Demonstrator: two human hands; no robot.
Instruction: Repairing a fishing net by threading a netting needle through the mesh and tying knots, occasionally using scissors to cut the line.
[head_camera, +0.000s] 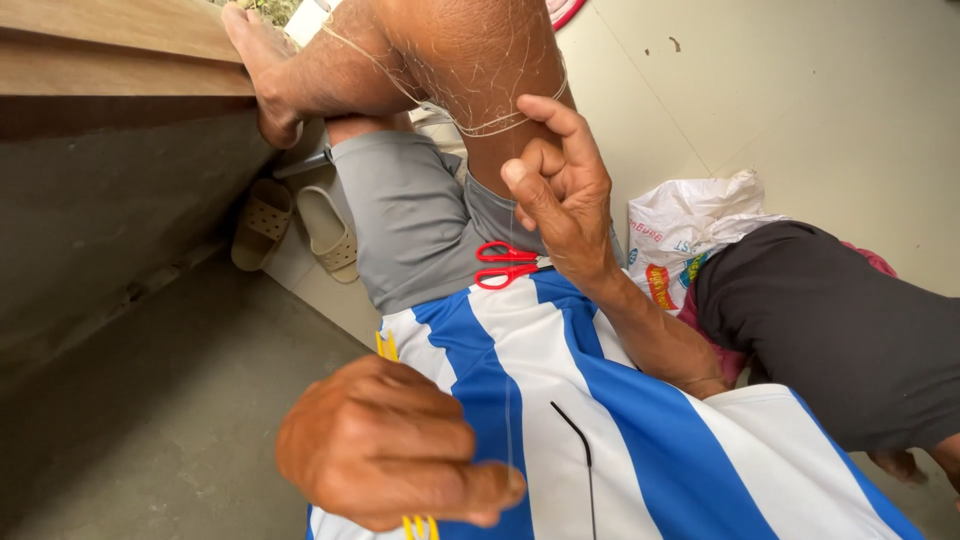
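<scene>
Against the raised knee (480, 70), right hand (560, 190) pinching thin fishing line (512, 330) in a half-curled grip, left hand (390, 450) fisted tight on its lower end, pulling it taut; loops already wound round the knee, red scissors (505, 265) lying unused on the lap.

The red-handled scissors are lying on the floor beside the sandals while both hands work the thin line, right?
Not quite. In the head view the red-handled scissors lie on the person's lap, at the shirt's edge, not on the floor beside the sandals. The left hand and right hand do work the thin line.
</scene>
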